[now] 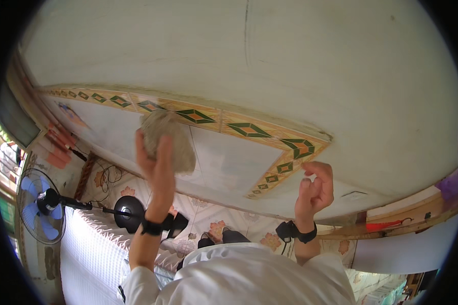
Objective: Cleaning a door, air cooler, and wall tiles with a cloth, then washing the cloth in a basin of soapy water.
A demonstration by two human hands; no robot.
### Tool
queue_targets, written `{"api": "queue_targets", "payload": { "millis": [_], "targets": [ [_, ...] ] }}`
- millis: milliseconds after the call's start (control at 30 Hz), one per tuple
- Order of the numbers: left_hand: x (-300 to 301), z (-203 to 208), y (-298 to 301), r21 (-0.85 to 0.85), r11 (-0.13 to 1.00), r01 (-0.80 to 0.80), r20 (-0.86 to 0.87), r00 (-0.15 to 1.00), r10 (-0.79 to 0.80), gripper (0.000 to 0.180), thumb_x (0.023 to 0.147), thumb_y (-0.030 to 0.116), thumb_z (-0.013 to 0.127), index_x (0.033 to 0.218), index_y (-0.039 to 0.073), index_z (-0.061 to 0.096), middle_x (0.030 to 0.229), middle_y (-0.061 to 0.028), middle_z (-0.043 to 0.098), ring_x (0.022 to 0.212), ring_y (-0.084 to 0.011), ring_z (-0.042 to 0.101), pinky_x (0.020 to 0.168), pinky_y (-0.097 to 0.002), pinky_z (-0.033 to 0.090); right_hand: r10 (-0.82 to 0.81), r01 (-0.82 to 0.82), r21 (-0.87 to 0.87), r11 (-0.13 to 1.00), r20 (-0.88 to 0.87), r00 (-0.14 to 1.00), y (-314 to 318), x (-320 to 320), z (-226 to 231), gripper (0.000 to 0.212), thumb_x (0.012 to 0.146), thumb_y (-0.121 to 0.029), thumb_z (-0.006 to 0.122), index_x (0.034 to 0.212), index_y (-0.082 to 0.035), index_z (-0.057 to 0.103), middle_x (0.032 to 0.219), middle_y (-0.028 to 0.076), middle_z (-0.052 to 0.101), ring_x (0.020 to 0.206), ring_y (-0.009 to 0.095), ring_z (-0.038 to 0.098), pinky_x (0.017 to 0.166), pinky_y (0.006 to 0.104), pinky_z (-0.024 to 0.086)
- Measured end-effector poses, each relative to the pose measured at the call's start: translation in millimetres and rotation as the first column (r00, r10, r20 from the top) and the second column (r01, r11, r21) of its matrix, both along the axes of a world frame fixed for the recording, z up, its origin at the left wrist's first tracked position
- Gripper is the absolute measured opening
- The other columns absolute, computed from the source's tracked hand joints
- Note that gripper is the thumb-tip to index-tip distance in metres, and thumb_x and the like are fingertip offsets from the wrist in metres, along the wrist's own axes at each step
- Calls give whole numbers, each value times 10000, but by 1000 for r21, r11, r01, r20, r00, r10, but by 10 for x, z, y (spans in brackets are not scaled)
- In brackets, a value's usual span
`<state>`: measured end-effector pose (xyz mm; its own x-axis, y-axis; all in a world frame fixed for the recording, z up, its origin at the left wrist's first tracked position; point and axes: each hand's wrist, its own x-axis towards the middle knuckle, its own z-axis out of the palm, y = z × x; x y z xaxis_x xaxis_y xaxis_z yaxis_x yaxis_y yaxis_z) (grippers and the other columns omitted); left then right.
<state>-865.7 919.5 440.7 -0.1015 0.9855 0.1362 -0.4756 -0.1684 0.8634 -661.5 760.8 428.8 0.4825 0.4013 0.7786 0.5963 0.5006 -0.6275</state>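
Note:
A beige-grey cloth [177,147] is pressed to the tiled part of the wall, just under the patterned border. My left hand [155,160] grips it with the fingers spread over it, and both look slightly blurred. My right hand [315,190] is raised beside the lower right corner of the tile border [249,130]. Its fingers are loosely bent, with a gap between thumb and forefinger, and nothing shows in them. White tiles [234,157] lie inside the yellow and green border.
Plain pale wall [341,66] rises above the tiles. A blue-bladed fan [41,206] stands at the left near a window, beside a white-covered surface [89,254]. Cables [109,175] lie near the flowered floor tiles. A wooden ledge with a red item [384,225] is at the right.

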Motion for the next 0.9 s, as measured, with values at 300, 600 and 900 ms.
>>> {"api": "queue_targets", "payload": {
  "millis": [300,600,900],
  "targets": [
    [1328,-122,-627,874,133,468,-479,780,402,373,663,102,598,1010,13,493,1045,-134,487,962,-295,475,863,-408,385,-335,324,89,942,284,898,247,23,100,224,781,-52,553,988,31,576,1064,160,561,989,278,512,864,362,419],
    [23,-538,1050,921,379,-88,-268,563,782,437,735,190,580,1068,-59,450,1068,-225,474,1005,-399,437,880,-532,312,-482,474,132,871,425,766,449,130,-182,199,765,4,548,937,-11,647,1164,116,523,1129,286,415,893,361,407],
    [601,-186,372,940,209,268,-340,742,578,317,638,-39,540,945,39,559,1010,-110,561,976,-290,511,863,-393,383,-548,471,280,837,433,716,565,177,-281,161,759,-38,567,900,-5,636,1153,120,517,1100,289,426,953,381,377]
  ]
}}
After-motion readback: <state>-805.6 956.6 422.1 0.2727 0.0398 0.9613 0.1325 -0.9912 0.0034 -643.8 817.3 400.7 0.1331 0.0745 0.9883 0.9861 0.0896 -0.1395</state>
